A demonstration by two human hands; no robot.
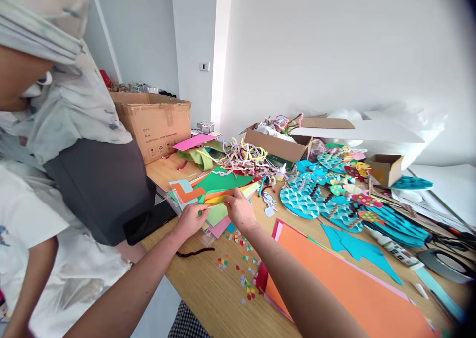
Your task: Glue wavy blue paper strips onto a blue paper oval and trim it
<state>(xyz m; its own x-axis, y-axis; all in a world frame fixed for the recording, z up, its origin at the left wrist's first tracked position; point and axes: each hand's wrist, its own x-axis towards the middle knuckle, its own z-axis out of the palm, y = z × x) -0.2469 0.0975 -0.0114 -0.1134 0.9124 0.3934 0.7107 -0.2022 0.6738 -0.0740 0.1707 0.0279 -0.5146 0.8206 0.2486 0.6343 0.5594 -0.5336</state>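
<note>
A stack of coloured craft paper, with green, orange, yellow and pink sheets, lies near the table's left edge. My left hand pinches the near left edge of the sheets, thumb on top. A short way to the right, my right hand has its fingers closed on the yellow and orange sheets. An orange and light blue cut-out piece rests at the stack's left side. Just below my hands, small paper dots are scattered over the wood.
Large orange sheets cover the table's right front. Blue fish decorations and a glue bottle lie beyond. Pipe cleaners are heaped behind the stack. A cardboard box stands at the back left, beside a person.
</note>
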